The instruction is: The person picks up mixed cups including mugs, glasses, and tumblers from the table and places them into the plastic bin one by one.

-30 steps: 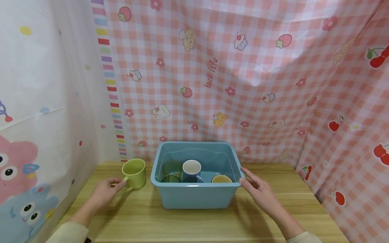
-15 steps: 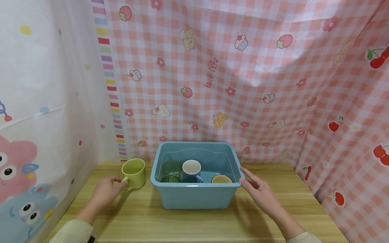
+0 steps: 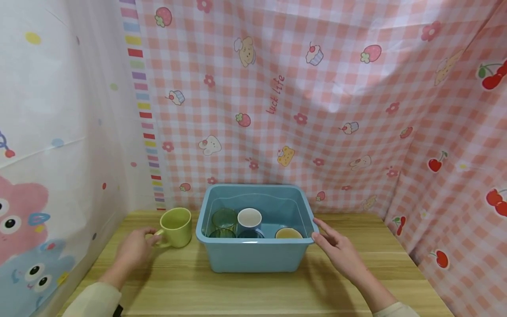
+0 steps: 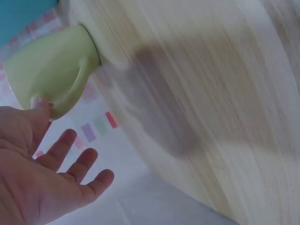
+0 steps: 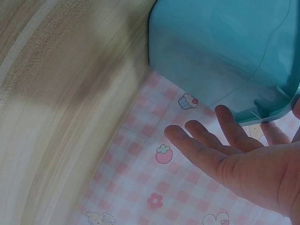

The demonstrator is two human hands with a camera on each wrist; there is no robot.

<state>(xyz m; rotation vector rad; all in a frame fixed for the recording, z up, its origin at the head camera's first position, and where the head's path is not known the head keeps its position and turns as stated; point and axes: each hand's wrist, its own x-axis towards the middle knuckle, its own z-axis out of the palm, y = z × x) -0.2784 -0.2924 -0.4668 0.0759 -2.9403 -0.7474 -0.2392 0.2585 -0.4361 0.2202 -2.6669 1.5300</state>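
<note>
A light green mug (image 3: 176, 228) stands upright on the wooden table, left of the blue plastic tub (image 3: 255, 257). My left hand (image 3: 134, 252) pinches the mug's handle, its thumb on the handle in the left wrist view; the other visible fingers spread loosely away, and the index finger is hidden there. At the tub's right side, my right hand (image 3: 341, 255) rests its thumb and index fingertips against the rim, fingers fairly straight. Inside the tub are a white cup (image 3: 249, 219), a yellowish cup (image 3: 288, 233), a green glass (image 3: 224, 219) and other dark glassware, partly hidden by the front wall.
The wooden table (image 3: 253, 295) runs back to a pink checked cloth (image 3: 261, 132) behind the tub. A white cloth (image 3: 79, 145) with cartoon figures hangs at the left. More checked cloth closes off the right side.
The mug has shifted slightly to the right and turned a little, showing more of its handle. My left hand has drawn slightly left. The right hand and tub stay put.
</note>
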